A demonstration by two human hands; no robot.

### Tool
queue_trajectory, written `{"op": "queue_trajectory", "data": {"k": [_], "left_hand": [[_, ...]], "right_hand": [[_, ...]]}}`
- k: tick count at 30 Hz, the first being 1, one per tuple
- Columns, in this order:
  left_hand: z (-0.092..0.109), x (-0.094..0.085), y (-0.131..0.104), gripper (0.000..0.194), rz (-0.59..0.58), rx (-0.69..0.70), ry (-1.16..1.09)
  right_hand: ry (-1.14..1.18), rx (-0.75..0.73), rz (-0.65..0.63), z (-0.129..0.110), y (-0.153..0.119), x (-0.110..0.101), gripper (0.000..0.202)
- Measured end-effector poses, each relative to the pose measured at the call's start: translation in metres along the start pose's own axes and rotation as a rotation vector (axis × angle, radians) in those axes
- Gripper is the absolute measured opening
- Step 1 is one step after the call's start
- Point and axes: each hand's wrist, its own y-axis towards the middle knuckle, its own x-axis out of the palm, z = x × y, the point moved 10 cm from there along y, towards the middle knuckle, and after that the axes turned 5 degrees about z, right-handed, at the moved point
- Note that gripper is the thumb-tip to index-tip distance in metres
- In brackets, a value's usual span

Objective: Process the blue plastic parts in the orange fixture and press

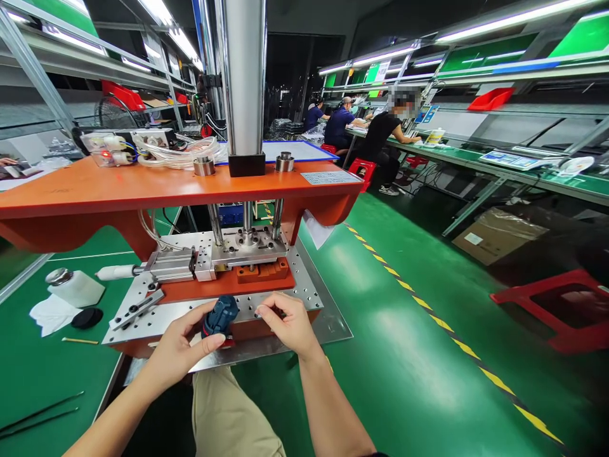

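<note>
In front of the press, my left hand (176, 349) grips a small dark blue plastic housing (221, 313) with a bit of red at its lower edge. Its thumb and fingers close around the left side of the part. To the right, apart from the housing, my right hand (291, 322) has its fingers curled and the thumb against the index finger; whatever lies between them is hidden. Both hands are over the front edge of the drilled metal base plate (273, 301). Behind them, an orange fixture block (263, 271) sits under the press's metal ram plate (247, 251).
An orange press table (166, 184) spans above the work area. On the green bench at left are a white bottle (78, 289), a tissue (52, 314), a black lid (87, 318), a cotton swab (80, 341) and tweezers (40, 412). Co-workers sit along the right-hand bench (457, 158).
</note>
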Motion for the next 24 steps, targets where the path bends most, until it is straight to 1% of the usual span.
{"op": "queue_trajectory", "data": {"k": [6, 11, 15, 24], "left_hand": [[0.001, -0.0001, 0.0006, 0.06, 0.011, -0.001, 0.011], [0.0014, 0.0029, -0.0008, 0.059, -0.008, -0.025, -0.031], [0.0041, 0.0018, -0.0004, 0.058, 0.007, -0.01, -0.006], [-0.0013, -0.0019, 0.0, 0.06, 0.037, 0.008, 0.045]], "right_hand": [[-0.014, 0.006, -0.01, 0.0021, -0.0014, -0.0002, 0.031], [0.008, 0.006, -0.009, 0.0008, -0.0013, -0.0009, 0.028], [0.009, -0.005, -0.005, -0.0012, -0.0009, -0.0014, 0.027], [-0.013, -0.007, -0.005, 0.0008, -0.0014, -0.0011, 0.029]]}}
